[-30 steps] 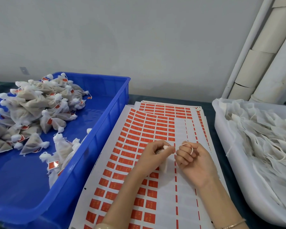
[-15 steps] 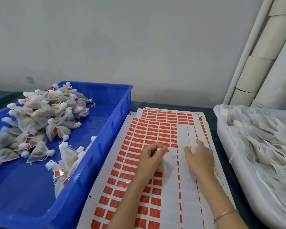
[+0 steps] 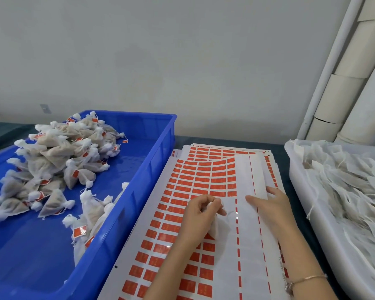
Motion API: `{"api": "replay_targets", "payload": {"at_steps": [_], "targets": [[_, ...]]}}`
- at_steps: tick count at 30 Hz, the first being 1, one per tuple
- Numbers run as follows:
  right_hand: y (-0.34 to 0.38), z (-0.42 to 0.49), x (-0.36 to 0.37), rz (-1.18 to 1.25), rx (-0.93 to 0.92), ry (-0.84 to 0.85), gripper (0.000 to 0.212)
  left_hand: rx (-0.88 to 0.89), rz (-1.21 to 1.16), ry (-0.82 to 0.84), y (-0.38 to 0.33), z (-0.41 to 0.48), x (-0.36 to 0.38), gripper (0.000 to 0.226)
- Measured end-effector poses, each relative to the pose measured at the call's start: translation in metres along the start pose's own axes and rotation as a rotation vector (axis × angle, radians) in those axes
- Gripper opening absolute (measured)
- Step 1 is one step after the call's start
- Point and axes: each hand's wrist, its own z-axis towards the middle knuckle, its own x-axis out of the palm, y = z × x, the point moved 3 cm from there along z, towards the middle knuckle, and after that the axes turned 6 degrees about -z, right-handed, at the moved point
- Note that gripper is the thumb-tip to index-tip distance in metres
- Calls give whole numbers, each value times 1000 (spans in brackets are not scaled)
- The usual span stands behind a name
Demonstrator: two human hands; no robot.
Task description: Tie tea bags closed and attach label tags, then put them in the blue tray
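Note:
My left hand [image 3: 200,215] grips a small white tea bag [image 3: 217,227] over the sheet of orange label stickers [image 3: 195,180]; most of the bag is hidden under the fingers. My right hand [image 3: 268,205] lies flat on the sheet's bare white part, fingers straight, with the sheet's right edge curling up beside it. The blue tray [image 3: 139,191] on the left holds a heap of tied, tagged tea bags [image 3: 56,161].
A white tub [image 3: 305,204] at the right is full of untied tea bags [image 3: 351,182] with loose strings. More sticker sheets [image 3: 225,149] lie stacked under the top one. Cardboard tubes [image 3: 351,87] and a white pipe lean against the wall at the back right.
My right hand let go of the string, opened and moved right onto the sticker sheet, whose right edge lifted. My left hand stayed on the tea bag. The camera tilted up.

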Motion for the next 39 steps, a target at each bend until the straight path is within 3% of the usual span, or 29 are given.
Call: {"api": "replay_targets", "payload": {"at_steps": [3, 5, 7, 15, 24, 39], "targets": [[2, -2, -9, 12, 18, 136, 26, -99, 139, -36, -10, 11, -8, 16], [3, -6, -13, 28, 12, 208, 26, -103, 212, -88, -21, 22, -13, 5], [5, -10, -16, 48, 20, 269, 28, -69, 266, -127, -31, 33, -13, 11], [7, -16, -17, 177, 39, 401, 29, 148, 595, 53, -13, 38, 23, 20], [-1, -8, -13, 230, 91, 410, 24, 180, 594, 59, -5, 38, 22, 41], [-3, -12, -12, 194, 99, 376, 17, 192, 534, 68, 1, 38, 28, 31]]}}
